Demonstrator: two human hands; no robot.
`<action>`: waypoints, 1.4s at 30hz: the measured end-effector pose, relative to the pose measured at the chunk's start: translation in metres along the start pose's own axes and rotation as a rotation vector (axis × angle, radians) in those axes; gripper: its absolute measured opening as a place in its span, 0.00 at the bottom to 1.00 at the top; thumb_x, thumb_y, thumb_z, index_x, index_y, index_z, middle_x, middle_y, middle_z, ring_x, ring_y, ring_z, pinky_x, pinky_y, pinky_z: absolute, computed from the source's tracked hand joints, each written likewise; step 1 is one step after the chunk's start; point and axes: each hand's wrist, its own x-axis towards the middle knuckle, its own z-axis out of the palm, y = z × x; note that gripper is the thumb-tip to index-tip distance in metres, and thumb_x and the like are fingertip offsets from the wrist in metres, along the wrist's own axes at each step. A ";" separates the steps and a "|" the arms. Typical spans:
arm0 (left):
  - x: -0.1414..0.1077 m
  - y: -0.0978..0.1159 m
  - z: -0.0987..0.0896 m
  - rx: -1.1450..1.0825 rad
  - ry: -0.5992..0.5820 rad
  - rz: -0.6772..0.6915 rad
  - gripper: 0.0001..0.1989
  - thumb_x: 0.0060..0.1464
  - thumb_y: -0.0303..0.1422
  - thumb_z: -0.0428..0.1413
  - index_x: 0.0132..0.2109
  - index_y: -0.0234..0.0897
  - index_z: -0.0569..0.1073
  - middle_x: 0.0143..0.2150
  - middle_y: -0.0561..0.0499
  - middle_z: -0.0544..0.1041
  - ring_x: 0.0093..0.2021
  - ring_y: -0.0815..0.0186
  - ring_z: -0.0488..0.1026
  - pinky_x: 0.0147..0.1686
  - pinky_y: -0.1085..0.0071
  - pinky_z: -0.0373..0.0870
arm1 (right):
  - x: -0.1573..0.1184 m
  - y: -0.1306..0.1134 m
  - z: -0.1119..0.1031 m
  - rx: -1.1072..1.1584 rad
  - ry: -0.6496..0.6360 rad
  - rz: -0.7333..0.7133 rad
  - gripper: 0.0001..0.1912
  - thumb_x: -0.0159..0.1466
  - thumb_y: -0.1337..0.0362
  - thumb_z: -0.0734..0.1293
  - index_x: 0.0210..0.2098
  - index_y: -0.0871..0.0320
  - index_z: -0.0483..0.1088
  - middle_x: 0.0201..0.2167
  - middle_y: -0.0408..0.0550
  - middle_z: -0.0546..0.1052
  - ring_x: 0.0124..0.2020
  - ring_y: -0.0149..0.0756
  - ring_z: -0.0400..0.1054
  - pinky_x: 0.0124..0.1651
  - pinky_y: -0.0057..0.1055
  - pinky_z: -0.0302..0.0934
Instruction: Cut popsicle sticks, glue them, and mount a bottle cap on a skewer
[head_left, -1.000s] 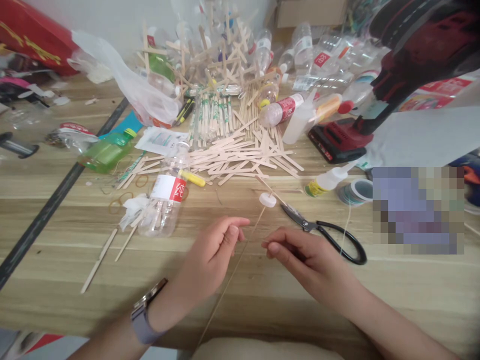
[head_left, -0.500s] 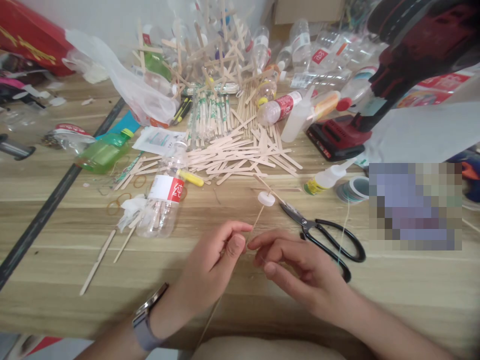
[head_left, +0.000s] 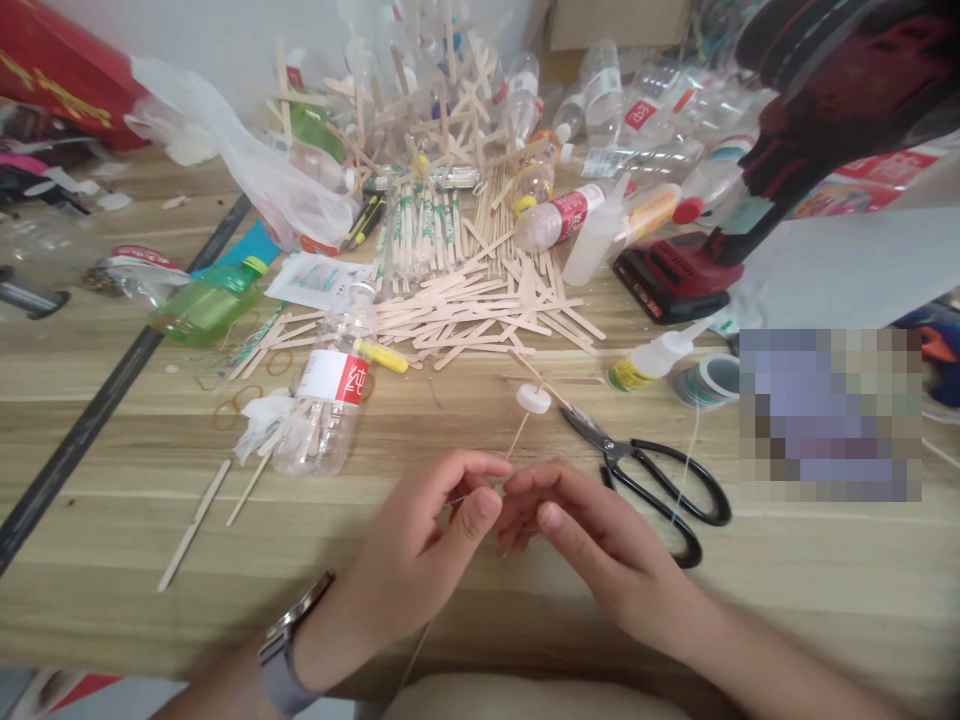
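Observation:
My left hand [head_left: 439, 540] pinches a thin wooden skewer [head_left: 517, 436], whose upper part passes through a white bottle cap [head_left: 533, 399]. The skewer's lower part slants down behind that hand toward the table's front edge. Close against it, my right hand [head_left: 592, 530] has its fingers bent inward around a fine thread that barely shows between the hands. Beyond my right hand, black-handled scissors [head_left: 611, 447] lie partly spread. A pale thread [head_left: 688, 460] runs from a spool [head_left: 709, 380] across their handles.
Ahead lie a heap of craft sticks [head_left: 480, 310] and a clear bottle [head_left: 322, 400] with a yellow tool [head_left: 382, 356] beside it. A glue bottle [head_left: 652, 358] and a red-black power tool [head_left: 690, 265] stand to the right. Several plastic bottles crowd the back.
My right hand has come up against the left, its fingers curling further in. My left thumb has moved slightly right and down. The cap and skewer have barely shifted.

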 end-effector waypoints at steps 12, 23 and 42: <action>-0.006 0.014 0.000 0.043 -0.153 0.346 0.10 0.64 0.38 0.52 0.45 0.38 0.74 0.37 0.51 0.73 0.37 0.68 0.70 0.40 0.71 0.66 | 0.005 -0.003 0.008 -0.029 -0.050 0.073 0.06 0.67 0.65 0.63 0.36 0.56 0.72 0.32 0.44 0.77 0.34 0.31 0.72 0.38 0.26 0.66; -0.003 0.003 -0.001 0.180 0.146 -0.021 0.07 0.63 0.33 0.50 0.46 0.41 0.71 0.41 0.51 0.75 0.36 0.66 0.72 0.35 0.70 0.68 | 0.002 0.005 0.006 -0.051 0.064 0.128 0.13 0.67 0.54 0.63 0.38 0.59 0.71 0.26 0.45 0.73 0.28 0.32 0.68 0.32 0.29 0.65; 0.011 -0.001 0.005 0.193 -0.071 -0.197 0.12 0.61 0.37 0.51 0.40 0.37 0.77 0.34 0.50 0.81 0.34 0.62 0.75 0.34 0.69 0.66 | 0.000 -0.001 0.002 0.022 0.092 0.074 0.13 0.66 0.54 0.66 0.38 0.58 0.72 0.27 0.46 0.75 0.26 0.30 0.67 0.29 0.28 0.64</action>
